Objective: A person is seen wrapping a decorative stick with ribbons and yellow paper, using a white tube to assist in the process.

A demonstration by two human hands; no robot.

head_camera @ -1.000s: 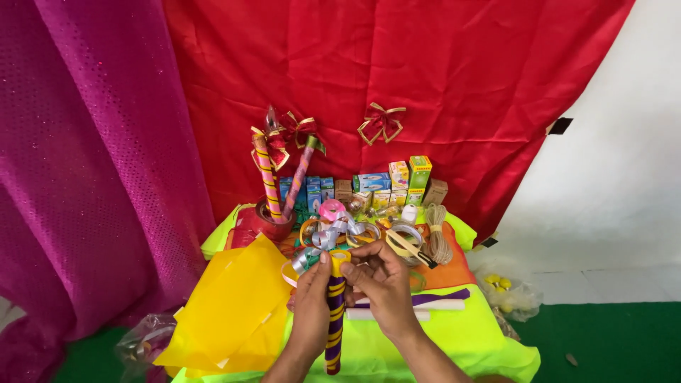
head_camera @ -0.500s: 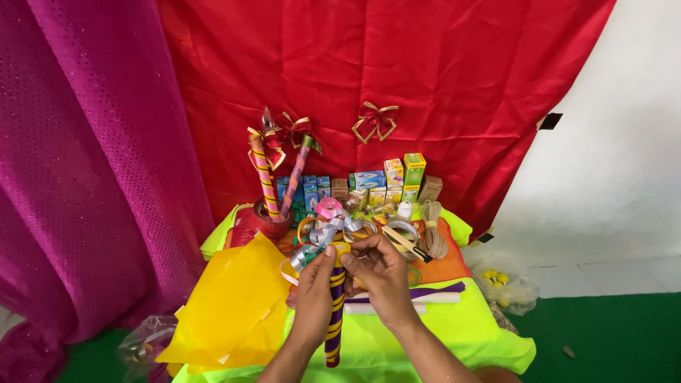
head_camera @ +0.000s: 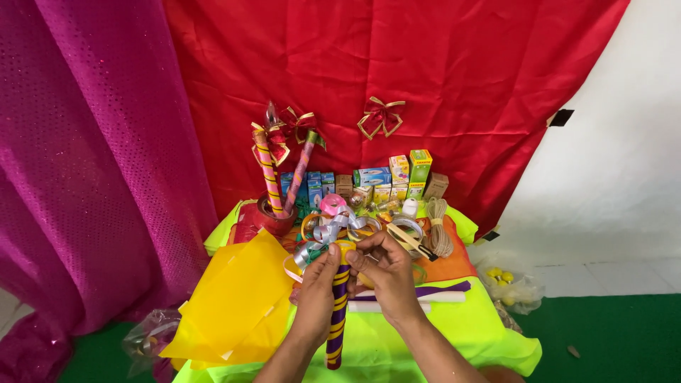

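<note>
Both hands at the top of a purple-and-yellow striped wrapped stick (head_camera: pixel 336 312), fitting a silver ribbon bow (head_camera: pixel 328 237).

Your left hand (head_camera: pixel 317 298) was closed around the stick just below its top, holding it upright over the neon-green table cover (head_camera: pixel 425 333); your right hand (head_camera: pixel 386 278) pinched at the stick's top beside the bow, though what the fingertips gripped could not be made out. The bow seemed likely to slip or unfurl should either pinch loosen. Left of the stick lay yellow sheets (head_camera: pixel 234 301); beyond it, ribbon rolls (head_camera: pixel 404 228), small boxes (head_camera: pixel 394 177) and two finished sticks (head_camera: pixel 273 177) crowded together, their details indistinct, before the red cloth (head_camera: pixel 440 71).
</note>
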